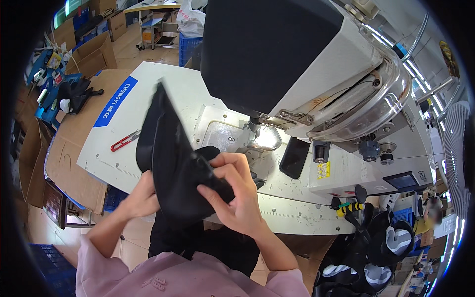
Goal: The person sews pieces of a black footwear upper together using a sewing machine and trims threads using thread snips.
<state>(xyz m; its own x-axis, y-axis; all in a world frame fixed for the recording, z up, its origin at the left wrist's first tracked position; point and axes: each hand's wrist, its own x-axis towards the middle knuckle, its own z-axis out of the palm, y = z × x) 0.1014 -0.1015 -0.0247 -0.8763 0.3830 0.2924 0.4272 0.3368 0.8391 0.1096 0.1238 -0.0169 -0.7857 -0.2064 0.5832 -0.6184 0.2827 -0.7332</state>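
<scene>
A large black piece of folded, stitched-looking material [168, 148] is held upright and tilted in front of me, over the near edge of the sewing machine table. My left hand [143, 198] grips its lower left side; most of those fingers are hidden behind it. With thumb and fingers, my right hand [235, 190] pinches its right edge. The exact kind of article cannot be made out. Beyond it is the sewing machine [307, 74], its lamp lighting the needle area. Red-handled thread snips [124, 141] lie on the table to the left.
The white table [163, 74] carries a dark phone [295, 157] beside the lit needle area. Below right hangs a pile of black articles with white-grey linings [378, 247]. Cardboard [74, 143] adjoins the table's left side. A blue crate [190, 47] stands behind.
</scene>
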